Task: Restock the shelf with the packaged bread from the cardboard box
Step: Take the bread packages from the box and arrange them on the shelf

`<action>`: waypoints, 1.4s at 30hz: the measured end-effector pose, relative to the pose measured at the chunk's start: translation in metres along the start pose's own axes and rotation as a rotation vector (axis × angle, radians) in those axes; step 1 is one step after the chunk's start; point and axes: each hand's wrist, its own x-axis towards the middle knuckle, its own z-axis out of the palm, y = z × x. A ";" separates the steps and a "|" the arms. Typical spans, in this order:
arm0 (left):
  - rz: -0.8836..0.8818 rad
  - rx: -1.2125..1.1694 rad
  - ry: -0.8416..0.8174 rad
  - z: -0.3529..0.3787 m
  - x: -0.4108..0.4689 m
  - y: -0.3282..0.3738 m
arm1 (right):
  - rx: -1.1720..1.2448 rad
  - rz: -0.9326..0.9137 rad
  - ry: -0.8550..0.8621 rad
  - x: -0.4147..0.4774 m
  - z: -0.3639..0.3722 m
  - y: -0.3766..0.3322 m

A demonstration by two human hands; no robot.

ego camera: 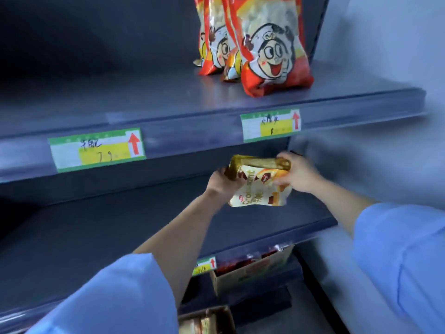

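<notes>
A cream and gold croissant bread packet (258, 182) hangs tilted over the right part of the middle shelf (120, 227), just under the upper shelf's front edge. My left hand (222, 183) grips its left side and my right hand (297, 173) grips its upper right corner. At the bottom edge of the view an open cardboard box (208, 319) shows more packets inside. Both forearms reach in from blue sleeves.
Several red and orange snack bags (269, 56) with a cartoon face stand on the upper shelf (144, 100) at the right. Price labels (97, 149) with red arrows sit on the shelf edges. Another carton (252, 268) of goods sits on the lowest shelf. A pale wall runs along the right.
</notes>
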 end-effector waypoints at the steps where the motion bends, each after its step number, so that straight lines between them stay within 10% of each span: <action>1: 0.001 -0.001 -0.008 0.007 0.012 0.000 | -0.028 0.001 0.026 0.016 -0.003 0.006; 17: 0.062 0.175 0.022 0.039 0.089 -0.034 | -0.025 0.164 0.186 0.166 0.043 0.080; 33: 0.040 0.221 -0.016 -0.012 0.028 -0.049 | -0.193 0.142 0.301 0.080 0.064 0.020; 42: -0.183 0.545 -0.341 -0.088 -0.096 -0.133 | 0.205 -0.082 -0.301 -0.112 0.152 -0.082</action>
